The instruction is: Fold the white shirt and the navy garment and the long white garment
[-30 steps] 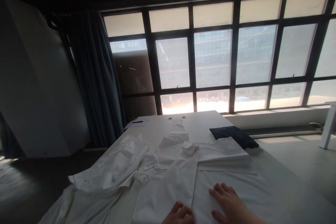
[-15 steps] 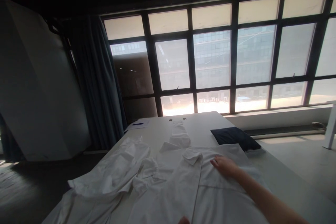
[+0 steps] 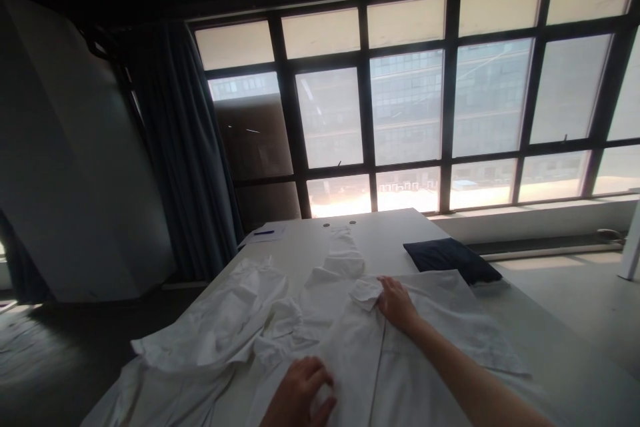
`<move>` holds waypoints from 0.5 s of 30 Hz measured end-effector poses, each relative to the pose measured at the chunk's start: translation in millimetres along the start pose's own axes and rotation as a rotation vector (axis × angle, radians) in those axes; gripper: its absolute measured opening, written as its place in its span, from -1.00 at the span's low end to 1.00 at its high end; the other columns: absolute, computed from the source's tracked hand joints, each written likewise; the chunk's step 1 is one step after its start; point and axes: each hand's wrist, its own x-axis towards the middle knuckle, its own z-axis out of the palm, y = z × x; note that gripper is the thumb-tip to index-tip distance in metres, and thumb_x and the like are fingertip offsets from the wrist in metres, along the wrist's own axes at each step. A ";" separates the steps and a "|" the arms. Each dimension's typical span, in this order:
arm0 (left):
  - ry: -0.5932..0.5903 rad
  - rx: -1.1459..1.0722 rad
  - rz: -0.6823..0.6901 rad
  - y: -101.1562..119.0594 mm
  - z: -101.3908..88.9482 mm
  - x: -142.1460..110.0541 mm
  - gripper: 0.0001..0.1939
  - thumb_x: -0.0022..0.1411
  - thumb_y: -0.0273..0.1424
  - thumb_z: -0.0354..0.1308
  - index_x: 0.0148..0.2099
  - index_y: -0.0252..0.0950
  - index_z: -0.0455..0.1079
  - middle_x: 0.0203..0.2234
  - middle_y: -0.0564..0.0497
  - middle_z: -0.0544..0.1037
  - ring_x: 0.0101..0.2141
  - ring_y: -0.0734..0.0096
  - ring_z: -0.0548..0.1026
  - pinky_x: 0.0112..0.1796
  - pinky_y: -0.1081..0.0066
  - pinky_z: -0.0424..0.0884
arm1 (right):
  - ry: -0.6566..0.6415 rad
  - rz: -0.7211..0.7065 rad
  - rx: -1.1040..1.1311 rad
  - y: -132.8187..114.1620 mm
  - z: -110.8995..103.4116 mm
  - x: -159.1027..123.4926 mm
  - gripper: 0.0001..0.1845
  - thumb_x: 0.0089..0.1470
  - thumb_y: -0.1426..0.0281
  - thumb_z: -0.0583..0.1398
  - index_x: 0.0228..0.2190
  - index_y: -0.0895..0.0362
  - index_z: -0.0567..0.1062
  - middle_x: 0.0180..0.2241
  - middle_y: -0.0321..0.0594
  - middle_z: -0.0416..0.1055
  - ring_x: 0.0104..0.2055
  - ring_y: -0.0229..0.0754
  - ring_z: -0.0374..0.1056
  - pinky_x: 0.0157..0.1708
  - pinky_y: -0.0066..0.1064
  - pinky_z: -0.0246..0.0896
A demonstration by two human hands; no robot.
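Note:
A white shirt lies spread over the table, its collar near the middle of the view. At the right edge of that collar is my right hand, fingers closed on the fabric. Lower down, my left hand hovers over or lightly touches the front of the shirt. Its fingers are bent, with a gap between them and the thumb, and nothing shows in it. To the left lies a second, crumpled piece of white clothing.
A dark folded cloth lies at the table's right edge. Paper with a blue pen rests at the far left corner of the white table. Behind stand a curtain and large windows.
My right hand has moved left across the shirt to its collar. My left hand has come up into view from the bottom edge.

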 end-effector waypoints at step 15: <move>-0.534 -0.034 -0.687 -32.5 -89.0 -44.9 -0.68 0.03 -0.15 0.25 -0.21 -0.23 0.46 -0.31 0.10 0.54 -0.27 0.28 0.46 -0.30 0.40 0.26 | 0.188 0.403 0.171 50.0 -24.1 51.5 -0.60 0.41 0.19 0.00 0.04 0.18 0.42 -0.03 -0.05 0.46 -0.04 -0.12 0.43 -0.04 -0.25 0.34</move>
